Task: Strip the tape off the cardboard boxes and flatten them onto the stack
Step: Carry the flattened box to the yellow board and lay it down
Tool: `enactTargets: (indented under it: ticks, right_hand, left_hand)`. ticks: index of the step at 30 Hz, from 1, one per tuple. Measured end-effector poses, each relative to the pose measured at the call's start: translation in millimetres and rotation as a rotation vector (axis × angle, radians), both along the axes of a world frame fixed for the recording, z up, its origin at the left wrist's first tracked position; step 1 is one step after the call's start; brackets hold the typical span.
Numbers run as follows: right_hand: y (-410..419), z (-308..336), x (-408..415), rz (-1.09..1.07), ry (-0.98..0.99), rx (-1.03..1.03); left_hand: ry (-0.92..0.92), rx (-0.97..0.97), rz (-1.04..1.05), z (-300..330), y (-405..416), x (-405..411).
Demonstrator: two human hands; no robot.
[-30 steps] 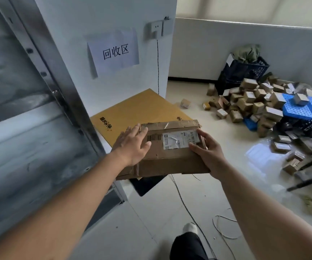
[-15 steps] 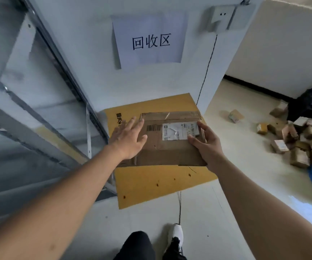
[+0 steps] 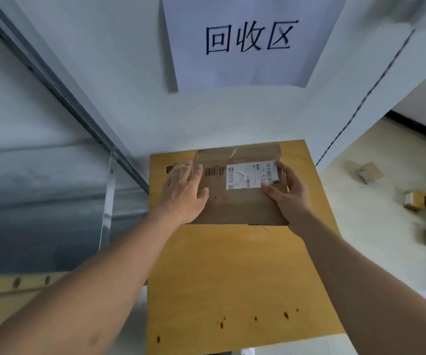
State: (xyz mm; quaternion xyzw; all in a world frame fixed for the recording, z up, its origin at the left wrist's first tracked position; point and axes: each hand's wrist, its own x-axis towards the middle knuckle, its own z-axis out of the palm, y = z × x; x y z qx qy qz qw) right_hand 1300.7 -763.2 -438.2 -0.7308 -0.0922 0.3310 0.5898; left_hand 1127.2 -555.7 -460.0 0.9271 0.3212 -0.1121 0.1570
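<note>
- The flattened brown cardboard box with a white shipping label lies on the large yellow cardboard sheet topping the stack, at its far end near the white wall
- Left hand: fingers straight, palm pressing the box's left side; nothing gripped
- Right hand: grip closed on the box's right edge, thumb on top by the label
- Risk: clear tape seemingly remains along the top; the flattened panels may spring up once pressure ends; an off-centre placement could slide

Soft daylight, slight blur, wide-angle distortion
</note>
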Motion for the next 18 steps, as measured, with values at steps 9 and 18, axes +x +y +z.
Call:
enactTargets:
  ticks: [9, 18]
  right_hand:
    - [38, -50, 42, 0.056, -0.028, -0.052]
    - [49, -94, 68, 0.12, -0.46, -0.435]
  left_hand:
    - [0.052, -0.039, -0.007, -61, 29, 23]
    - [0.14, -0.047, 0.039, -84, 13, 40]
